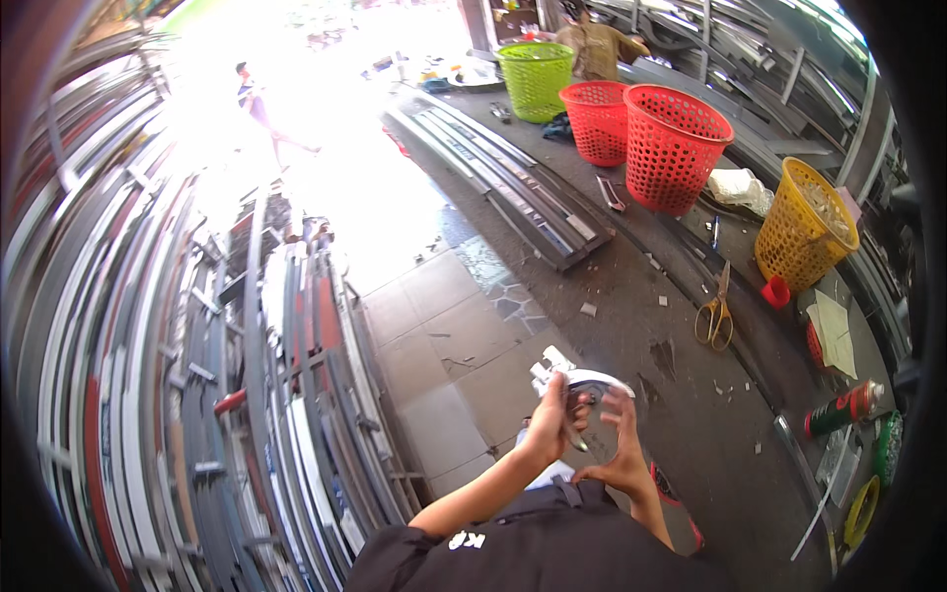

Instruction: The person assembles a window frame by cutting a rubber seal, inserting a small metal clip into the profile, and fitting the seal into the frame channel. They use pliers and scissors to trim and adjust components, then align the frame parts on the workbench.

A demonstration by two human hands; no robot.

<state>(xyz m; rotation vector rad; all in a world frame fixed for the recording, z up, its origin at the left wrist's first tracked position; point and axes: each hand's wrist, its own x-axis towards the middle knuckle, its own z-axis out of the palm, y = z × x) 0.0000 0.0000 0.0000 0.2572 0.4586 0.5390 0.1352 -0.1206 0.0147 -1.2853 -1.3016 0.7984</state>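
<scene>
My left hand [549, 426] is closed around a curved white and silver piece [598, 377] with blocky white parts at its far end. Its exact kind is hard to make out. Just to the right, my right hand [625, 462] is open, the thumb well apart from the raised, slightly blurred fingers. Those fingertips are close to the curved end of the piece; I cannot tell whether they touch it. Both hands are above the dark work surface's left edge, in front of my black shirt.
Scissors [715, 316], a spray can [843, 409] and a yellow tape roll [861, 512] lie to the right. Beyond are red [679, 148], green [536, 81] and yellow baskets [804, 225]. Long metal profiles [296, 395] fill the left; two people [597, 49] are farther off.
</scene>
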